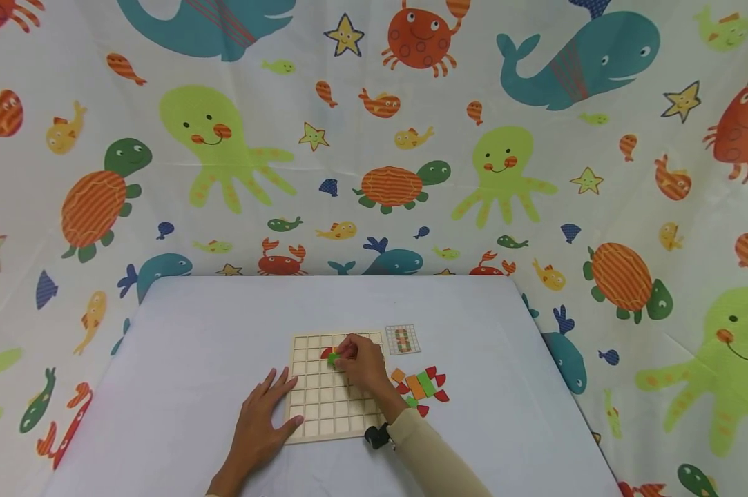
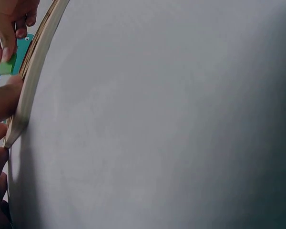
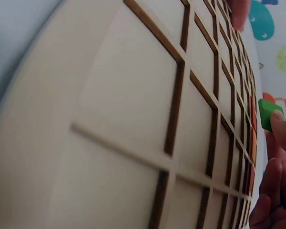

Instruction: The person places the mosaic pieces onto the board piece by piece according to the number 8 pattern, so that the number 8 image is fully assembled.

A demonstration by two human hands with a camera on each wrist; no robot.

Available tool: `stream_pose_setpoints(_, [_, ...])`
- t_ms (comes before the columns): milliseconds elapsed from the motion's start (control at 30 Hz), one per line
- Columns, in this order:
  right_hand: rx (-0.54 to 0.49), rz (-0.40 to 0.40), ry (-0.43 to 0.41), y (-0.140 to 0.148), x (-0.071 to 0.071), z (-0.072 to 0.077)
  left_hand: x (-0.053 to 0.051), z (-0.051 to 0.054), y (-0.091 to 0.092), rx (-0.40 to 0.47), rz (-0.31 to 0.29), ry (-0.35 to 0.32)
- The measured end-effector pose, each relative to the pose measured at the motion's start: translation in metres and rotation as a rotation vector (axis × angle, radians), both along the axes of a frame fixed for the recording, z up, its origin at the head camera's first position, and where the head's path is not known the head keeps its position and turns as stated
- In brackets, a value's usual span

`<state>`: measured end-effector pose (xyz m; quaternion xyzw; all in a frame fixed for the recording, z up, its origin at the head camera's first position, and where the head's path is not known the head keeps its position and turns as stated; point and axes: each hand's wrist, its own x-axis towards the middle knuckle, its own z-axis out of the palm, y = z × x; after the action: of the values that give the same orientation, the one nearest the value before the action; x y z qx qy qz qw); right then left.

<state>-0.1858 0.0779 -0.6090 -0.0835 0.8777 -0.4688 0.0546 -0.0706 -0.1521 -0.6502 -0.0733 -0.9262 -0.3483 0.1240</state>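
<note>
A wooden grid board (image 1: 327, 407) with square compartments lies on the white table. Over its upper part my right hand (image 1: 366, 362) pinches a small green block (image 3: 268, 113) between thumb and fingers. That block stands tilted in the right wrist view, and whether it touches the board I cannot tell. Beside it, a red curved piece (image 1: 327, 353) sits in a compartment; an orange piece (image 3: 254, 148) shows near it, partly hidden by my right hand. My left hand (image 1: 257, 422) rests at the board's left edge, fingers spread and extended, thumb touching the rim.
Right of the board lie loose pieces: an orange square (image 1: 398, 375), an orange block (image 1: 414, 386), a green block (image 1: 426, 384) and several red curved pieces (image 1: 441, 395). A gridded pattern card (image 1: 403, 339) lies behind them. A sea-animal cloth (image 1: 349, 152) hangs beyond the table (image 1: 212, 345).
</note>
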Motion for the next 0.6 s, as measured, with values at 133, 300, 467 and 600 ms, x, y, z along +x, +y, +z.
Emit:
stream_pose_setpoints(133, [0.053,0.001,0.013,-0.011,0.0,-0.002,0.0,0.001,0.0,0.008,-0.006,0.005])
stream_pose_setpoints(300, [0.148,-0.022,0.027,-0.018,0.001,-0.004,0.0,0.002,0.001,0.012,-0.007,0.0])
stream_pose_setpoints(467, [0.178,-0.038,0.066,-0.022,0.002,-0.004,0.001,0.003,0.001,0.007,-0.002,-0.008])
stream_pose_setpoints(600, [0.19,-0.024,0.097,-0.023,0.004,-0.002,0.001,0.003,0.001,0.004,0.002,-0.004])
